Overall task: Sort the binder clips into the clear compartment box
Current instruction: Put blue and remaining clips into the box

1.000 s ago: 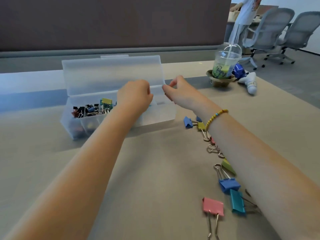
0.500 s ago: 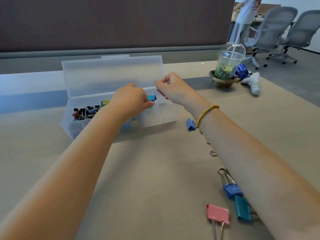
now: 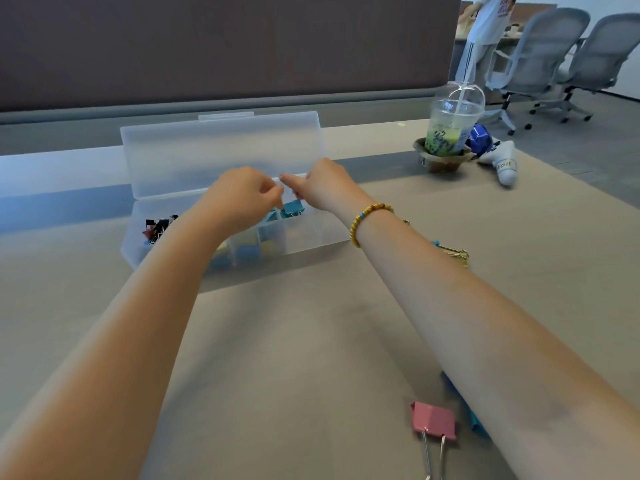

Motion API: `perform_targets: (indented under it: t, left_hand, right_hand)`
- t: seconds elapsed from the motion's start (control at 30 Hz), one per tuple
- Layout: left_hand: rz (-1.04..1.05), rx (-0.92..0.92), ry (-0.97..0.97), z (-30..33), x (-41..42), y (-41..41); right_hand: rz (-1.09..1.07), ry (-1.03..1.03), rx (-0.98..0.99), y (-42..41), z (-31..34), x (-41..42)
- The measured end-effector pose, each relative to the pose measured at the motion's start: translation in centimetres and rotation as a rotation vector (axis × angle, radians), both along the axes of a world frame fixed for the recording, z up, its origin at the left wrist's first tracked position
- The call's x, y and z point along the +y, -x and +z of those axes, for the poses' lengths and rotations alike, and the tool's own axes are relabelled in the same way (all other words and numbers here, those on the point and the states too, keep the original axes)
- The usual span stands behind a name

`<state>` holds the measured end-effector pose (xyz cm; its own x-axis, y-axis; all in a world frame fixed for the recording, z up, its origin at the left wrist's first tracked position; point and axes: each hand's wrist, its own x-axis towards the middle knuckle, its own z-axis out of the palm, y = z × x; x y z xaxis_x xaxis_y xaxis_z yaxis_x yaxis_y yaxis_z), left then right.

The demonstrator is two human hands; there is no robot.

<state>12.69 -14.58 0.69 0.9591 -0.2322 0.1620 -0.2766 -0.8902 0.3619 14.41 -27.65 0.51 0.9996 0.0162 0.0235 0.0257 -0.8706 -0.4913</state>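
Head view, the only one. Your two hands meet over the middle of the clear compartment box (image 3: 311, 233), fingertips nearly touching. Your left hand (image 3: 239, 199) has its fingers curled inward; whether they pinch anything is hidden behind the knuckles. Your right hand (image 3: 322, 188) is also curled, index finger reaching toward the left, just above a teal binder clip (image 3: 292, 206) that sits high in a middle compartment. I cannot tell whether either hand actually grips that clip or merely hovers at it. Likely reason for the two-handed pose: you are seating or folding the clip so it fits its cell.

The box lid (image 3: 221, 150) stands propped open at the back, which keeps all cells reachable from the front. The box lies just ahead of you, the unsorted clips to your right, within the right arm's reach.

Counts:
- Compartments: dividers show, number uncertain under your arms.
- Left cell: a heap of small dark clips (image 3: 157, 228), not countable.
- Middle cells: blue and yellow shapes through the wall, not countable.
- Loose on the table (image 3: 277, 358): one pink clip (image 3: 433, 424), one blue clip (image 3: 476, 424) partly under your right forearm, one gold-wired clip (image 3: 457, 252) beside the wrist. Others may be hidden.
- One iced drink cup (image 3: 450, 126) at far right, well clear of the work.
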Motion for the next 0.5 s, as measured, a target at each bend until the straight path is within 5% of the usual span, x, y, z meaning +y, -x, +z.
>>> perform_targets:
  t: [0.17, 0.33, 0.5]
  left_hand:
    - [0.067, -0.089, 0.011, -0.8, 0.9, 0.0]
    - [-0.049, -0.276, 0.185, -0.5, -2.9, 2.4]
    - [-0.215, -0.156, 0.168, -2.3, -9.0, 4.7]
  right_hand:
    - [0.023, -0.078, 0.034, 1.0, 0.5, -0.8]
    - [-0.025, -0.276, -0.23, 3.8, 0.8, -4.9]
    - [-0.189, -0.244, -0.182, 6.3, -1.8, -11.8]
